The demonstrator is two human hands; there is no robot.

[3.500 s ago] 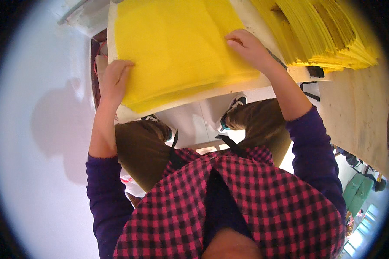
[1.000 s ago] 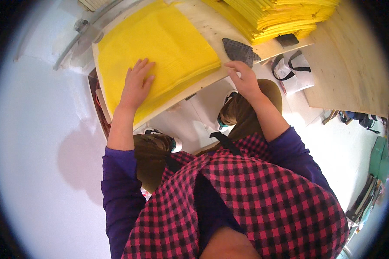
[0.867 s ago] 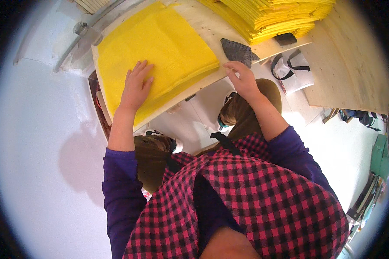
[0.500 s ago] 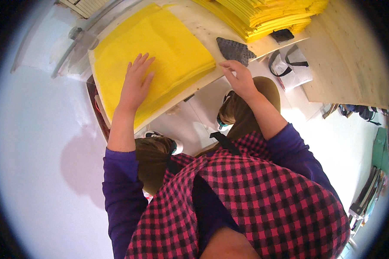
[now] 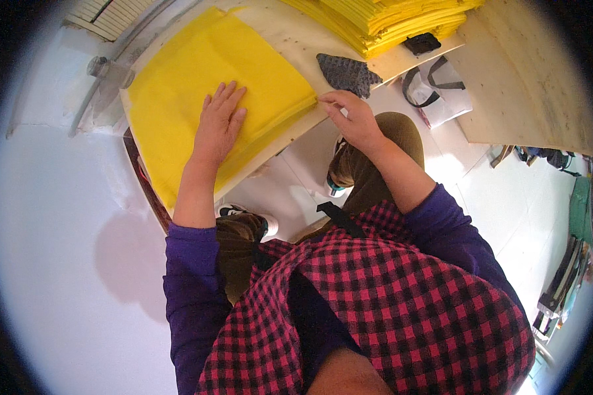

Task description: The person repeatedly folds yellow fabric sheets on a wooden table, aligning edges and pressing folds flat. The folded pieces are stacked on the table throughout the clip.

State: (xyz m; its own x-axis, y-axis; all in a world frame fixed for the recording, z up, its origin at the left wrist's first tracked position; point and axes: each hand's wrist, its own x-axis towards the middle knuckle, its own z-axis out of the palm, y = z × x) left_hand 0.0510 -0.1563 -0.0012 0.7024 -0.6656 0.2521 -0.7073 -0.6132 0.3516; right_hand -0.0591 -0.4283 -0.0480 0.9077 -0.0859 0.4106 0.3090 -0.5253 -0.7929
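Observation:
A stack of yellow fabric sheets (image 5: 171,99) lies on the pale wooden table (image 5: 294,135) in front of me. My left hand (image 5: 221,125) rests flat on the top sheet near its front edge, fingers stretched out. At the right-hand corner of the stack is my right hand (image 5: 354,120), its fingers loosely bent and the thumb a little apart. Its fingertips reach the corner, and I see nothing plainly gripped in them. Just beyond that hand lies a dark grey textured cloth (image 5: 348,74).
A taller pile of folded yellow fabric (image 5: 389,23) stands at the far right of the table, with a black object (image 5: 422,43) beside it. A white bag with black handles (image 5: 445,99) is on the floor. A clear bottle (image 5: 111,71) is beyond the table's left edge. My knees are under the front edge.
The view has shifted slightly. My left hand has slid a little to the right over the top sheet. My right fingertips have come closer to the stack's corner.

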